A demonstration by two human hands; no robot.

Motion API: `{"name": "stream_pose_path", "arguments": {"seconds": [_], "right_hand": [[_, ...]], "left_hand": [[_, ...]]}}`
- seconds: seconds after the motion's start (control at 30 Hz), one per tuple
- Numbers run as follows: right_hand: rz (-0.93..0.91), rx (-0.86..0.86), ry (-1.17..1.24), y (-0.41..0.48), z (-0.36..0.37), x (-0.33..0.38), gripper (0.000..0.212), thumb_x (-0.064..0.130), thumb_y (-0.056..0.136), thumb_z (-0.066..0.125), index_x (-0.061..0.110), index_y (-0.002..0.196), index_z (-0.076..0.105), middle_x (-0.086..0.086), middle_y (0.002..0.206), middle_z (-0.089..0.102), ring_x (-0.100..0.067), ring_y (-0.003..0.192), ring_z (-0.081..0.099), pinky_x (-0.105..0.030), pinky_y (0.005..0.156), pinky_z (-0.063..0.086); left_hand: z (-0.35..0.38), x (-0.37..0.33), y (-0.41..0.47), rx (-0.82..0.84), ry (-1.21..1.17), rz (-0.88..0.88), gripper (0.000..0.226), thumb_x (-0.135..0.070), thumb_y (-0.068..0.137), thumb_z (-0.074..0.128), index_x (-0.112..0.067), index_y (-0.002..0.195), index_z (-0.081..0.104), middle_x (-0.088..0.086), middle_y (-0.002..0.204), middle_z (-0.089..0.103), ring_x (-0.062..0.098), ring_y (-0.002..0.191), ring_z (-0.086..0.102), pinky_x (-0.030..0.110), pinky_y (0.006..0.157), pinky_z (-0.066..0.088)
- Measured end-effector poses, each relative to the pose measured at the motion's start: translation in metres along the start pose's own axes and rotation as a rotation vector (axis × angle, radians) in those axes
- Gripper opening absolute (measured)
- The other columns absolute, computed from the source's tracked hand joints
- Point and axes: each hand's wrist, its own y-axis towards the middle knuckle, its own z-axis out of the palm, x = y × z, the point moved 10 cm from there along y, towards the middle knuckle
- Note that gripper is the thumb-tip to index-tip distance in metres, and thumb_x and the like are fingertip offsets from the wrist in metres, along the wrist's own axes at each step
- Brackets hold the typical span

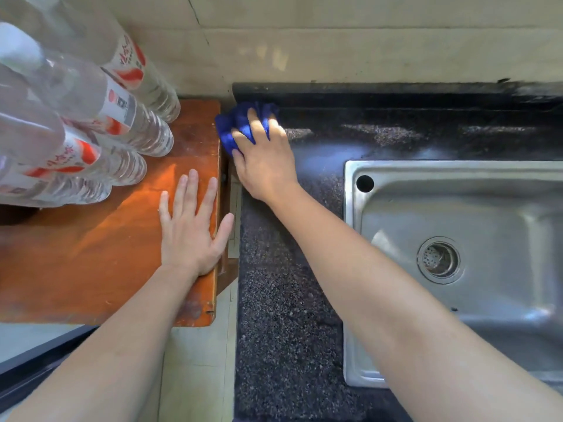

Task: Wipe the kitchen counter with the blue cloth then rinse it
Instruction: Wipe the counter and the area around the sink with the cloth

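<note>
The blue cloth (234, 123) is bunched at the far left corner of the dark speckled counter (283, 300). My right hand (263, 156) presses down on it, fingers spread over the cloth, which shows past my fingertips and to their left. My left hand (192, 226) lies flat, fingers apart, on the right edge of an orange-brown wooden table (91, 254) beside the counter, holding nothing. To the right, set into the counter, is the steel sink (457, 208) with its round drain (439, 259).
Several clear plastic water bottles (100, 117) with red-and-white labels stand at the table's far left. A narrow gap with pale floor (198, 376) separates table and counter. A beige tiled wall (335, 41) backs the counter. No tap is in view.
</note>
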Motion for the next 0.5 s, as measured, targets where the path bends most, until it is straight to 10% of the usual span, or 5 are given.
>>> {"name": "stream_pose_path", "arguments": {"seconds": [0.5], "right_hand": [[-0.140, 0.177, 0.086, -0.344, 0.027, 0.080, 0.047, 0.041, 0.103, 0.047, 0.031, 0.149, 0.046, -0.011, 0.165, 0.025, -0.046, 0.148, 0.024, -0.057, 0.118, 0.026]], "left_hand": [[0.005, -0.001, -0.002, 0.037, -0.077, 0.040, 0.081, -0.070, 0.094, 0.017, -0.023, 0.160, 0.013, 0.014, 0.167, 0.005, 0.027, 0.154, 0.002, 0.061, 0.120, -0.001]]}}
